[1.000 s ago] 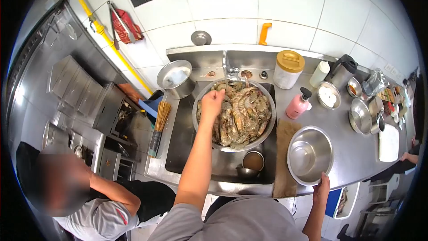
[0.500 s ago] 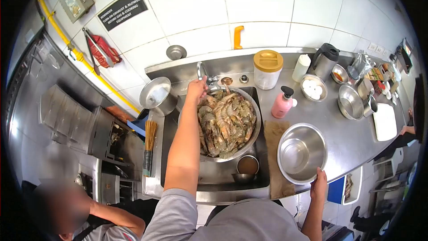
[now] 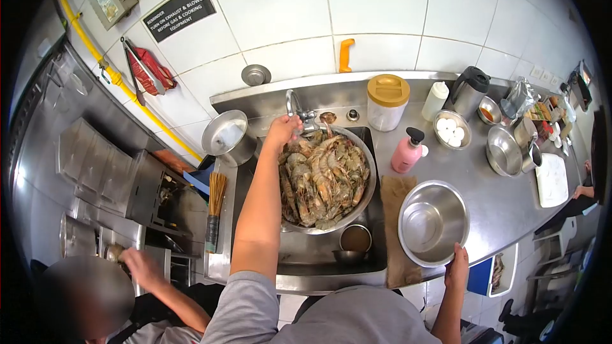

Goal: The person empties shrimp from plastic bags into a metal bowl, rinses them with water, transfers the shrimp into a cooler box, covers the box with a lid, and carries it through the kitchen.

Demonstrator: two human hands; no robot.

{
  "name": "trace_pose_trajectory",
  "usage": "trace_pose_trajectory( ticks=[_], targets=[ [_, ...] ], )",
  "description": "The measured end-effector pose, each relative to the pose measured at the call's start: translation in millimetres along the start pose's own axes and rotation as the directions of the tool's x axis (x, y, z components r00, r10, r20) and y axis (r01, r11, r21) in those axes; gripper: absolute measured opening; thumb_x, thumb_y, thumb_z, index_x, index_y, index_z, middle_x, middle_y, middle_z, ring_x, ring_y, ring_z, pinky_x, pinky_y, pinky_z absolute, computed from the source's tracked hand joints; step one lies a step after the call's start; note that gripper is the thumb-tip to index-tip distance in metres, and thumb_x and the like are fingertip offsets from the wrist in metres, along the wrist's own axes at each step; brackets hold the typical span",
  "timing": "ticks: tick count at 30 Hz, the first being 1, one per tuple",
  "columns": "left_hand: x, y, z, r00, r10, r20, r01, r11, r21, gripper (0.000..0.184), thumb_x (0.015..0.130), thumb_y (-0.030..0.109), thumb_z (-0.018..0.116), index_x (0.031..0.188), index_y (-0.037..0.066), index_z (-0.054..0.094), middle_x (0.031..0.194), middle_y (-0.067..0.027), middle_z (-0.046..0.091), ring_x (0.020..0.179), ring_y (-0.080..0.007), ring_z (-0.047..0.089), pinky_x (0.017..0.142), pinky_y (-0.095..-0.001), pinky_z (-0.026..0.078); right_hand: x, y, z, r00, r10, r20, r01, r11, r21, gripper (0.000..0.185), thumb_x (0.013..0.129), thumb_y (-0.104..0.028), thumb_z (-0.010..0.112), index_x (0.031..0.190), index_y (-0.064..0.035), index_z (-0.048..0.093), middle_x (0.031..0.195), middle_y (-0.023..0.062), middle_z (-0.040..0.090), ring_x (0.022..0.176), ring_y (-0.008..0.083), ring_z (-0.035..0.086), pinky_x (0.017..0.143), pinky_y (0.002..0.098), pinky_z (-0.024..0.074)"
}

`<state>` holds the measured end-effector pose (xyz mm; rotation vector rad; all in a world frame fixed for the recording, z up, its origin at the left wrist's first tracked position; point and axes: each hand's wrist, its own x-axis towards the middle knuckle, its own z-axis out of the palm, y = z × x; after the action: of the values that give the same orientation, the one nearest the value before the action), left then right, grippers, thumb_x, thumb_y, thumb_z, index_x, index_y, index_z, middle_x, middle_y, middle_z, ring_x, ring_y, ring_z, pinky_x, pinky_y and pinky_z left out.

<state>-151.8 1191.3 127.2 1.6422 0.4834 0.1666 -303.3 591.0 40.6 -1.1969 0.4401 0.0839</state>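
Note:
My left hand [image 3: 284, 131] is just below the spout of the faucet [image 3: 292, 100], at the back left of a big metal bowl heaped with raw shrimp [image 3: 326, 178]. Its fingers are curled together; whether anything is inside them is hidden. That bowl stands in the sink [image 3: 306, 261], and my forearm covers its left side. My right hand [image 3: 457, 266] grips the near right rim of a steel mixing bowl [image 3: 424, 232], which has nothing in it and is by a brown cloth [image 3: 396, 258] on the counter.
A small cup of brownish liquid [image 3: 354, 240] sits in the sink. Behind are a gold-lidded tub [image 3: 387, 105], a pink pump bottle [image 3: 406, 151] and a bowl of eggs [image 3: 451, 130]. Left are a steel pot [image 3: 228, 139] and a stick brush [image 3: 216, 210]. Another person's hand [image 3: 141, 267] is at lower left.
My left hand has moved slightly down from the spout tip. The view has shifted a little. At lower left, the other person's hand has lifted outward. My right hand still holds the mixing bowl.

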Motion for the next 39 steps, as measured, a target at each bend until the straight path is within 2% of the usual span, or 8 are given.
trace_pose_trajectory(
  ticks=[6,10,13,18,26,34,37,39],
  targets=[
    [-5.1,-3.1,6.5,0.991,0.110,-0.082,-0.109,0.994,0.017,0.021,0.085,0.016,0.073,0.081,0.009,0.054,0.067,0.0048,0.050,0.054,-0.0064,0.045,0.049,-0.0253,0.042,-1.2,0.3,-2.4,1.000,-0.010,0.008,0.010,0.999,-0.038,0.025,0.096,-0.023,0.056,0.109,-0.0026,0.060,0.098,0.0064,0.067,0.087,0.0154,0.064,0.077,0.0294,0.0514],
    [-12.4,1.6,10.9,0.989,0.150,-0.014,-0.149,0.988,0.046,0.017,0.090,0.018,0.067,0.085,0.003,0.062,0.072,-0.0005,0.062,0.055,-0.0086,0.049,0.049,-0.0260,0.042,0.5,2.0,-5.6,0.999,-0.015,0.032,0.016,0.999,-0.035,0.025,0.096,-0.024,0.057,0.109,-0.0029,0.060,0.098,0.0061,0.067,0.087,0.0155,0.064,0.077,0.0302,0.0516],
    [-30.7,9.2,21.4,0.998,0.047,-0.052,-0.049,0.998,-0.038,0.018,0.091,0.020,0.066,0.085,0.004,0.061,0.070,-0.0002,0.061,0.053,-0.0088,0.048,0.048,-0.0259,0.041,3.4,2.5,-6.8,0.999,-0.011,0.038,0.012,1.000,-0.028,0.025,0.096,-0.024,0.057,0.109,-0.0034,0.061,0.097,0.0056,0.067,0.086,0.0151,0.064,0.076,0.0295,0.0514],
    [-60.4,-14.3,52.7,0.959,0.225,-0.175,-0.201,0.969,0.141,0.014,0.092,0.021,0.066,0.090,0.008,0.061,0.076,0.0002,0.065,0.051,-0.0066,0.049,0.045,-0.0231,0.039,3.8,5.7,-7.1,0.999,-0.030,0.020,0.031,0.998,-0.061,0.025,0.097,-0.023,0.055,0.110,-0.0014,0.060,0.103,0.0072,0.066,0.092,0.0163,0.063,0.084,0.0304,0.0500],
    [-184.4,-34.2,157.5,0.959,0.140,0.245,-0.128,0.990,-0.063,0.030,0.093,0.021,0.065,0.120,0.007,0.062,0.101,-0.0002,0.068,0.070,-0.0050,0.056,0.059,-0.0204,0.047,2.1,4.3,0.2,0.998,-0.058,0.000,0.058,0.997,-0.041,0.025,0.097,-0.020,0.056,0.110,0.0007,0.060,0.100,0.0074,0.066,0.089,0.0156,0.063,0.080,0.0292,0.0501],
    [-241.0,-81.6,164.5,0.931,0.088,0.355,-0.073,0.996,-0.055,0.014,0.092,0.015,0.066,0.102,0.008,0.061,0.084,0.0033,0.061,0.066,-0.0049,0.054,0.058,-0.0198,0.046,-1.2,0.5,0.8,0.995,-0.100,0.012,0.100,0.989,-0.109,0.023,0.097,-0.017,0.055,0.111,0.0011,0.061,0.101,0.0064,0.067,0.091,0.0141,0.063,0.082,0.0280,0.0491],
    [-253.1,-84.8,141.2,0.910,-0.001,0.414,0.050,0.993,-0.106,0.025,0.094,0.012,0.061,0.119,0.007,0.060,0.109,-0.0036,0.067,0.074,-0.0074,0.059,0.061,-0.0209,0.048,-0.5,-1.9,2.5,0.997,-0.079,-0.010,0.078,0.995,-0.069,0.023,0.097,-0.018,0.056,0.111,-0.0001,0.061,0.102,0.0065,0.067,0.088,0.0144,0.064,0.077,0.0285,0.0508],
    [-260.8,-79.1,125.3,0.920,0.006,0.393,0.067,0.983,-0.173,0.027,0.095,0.013,0.060,0.122,0.009,0.059,0.111,-0.0030,0.066,0.076,-0.0083,0.059,0.063,-0.0221,0.048,-3.8,-7.8,6.1,1.000,0.004,-0.011,-0.005,0.998,-0.056,0.022,0.096,-0.019,0.056,0.110,-0.0022,0.061,0.100,0.0065,0.067,0.084,0.0153,0.065,0.072,0.0284,0.0530]
  ],
)
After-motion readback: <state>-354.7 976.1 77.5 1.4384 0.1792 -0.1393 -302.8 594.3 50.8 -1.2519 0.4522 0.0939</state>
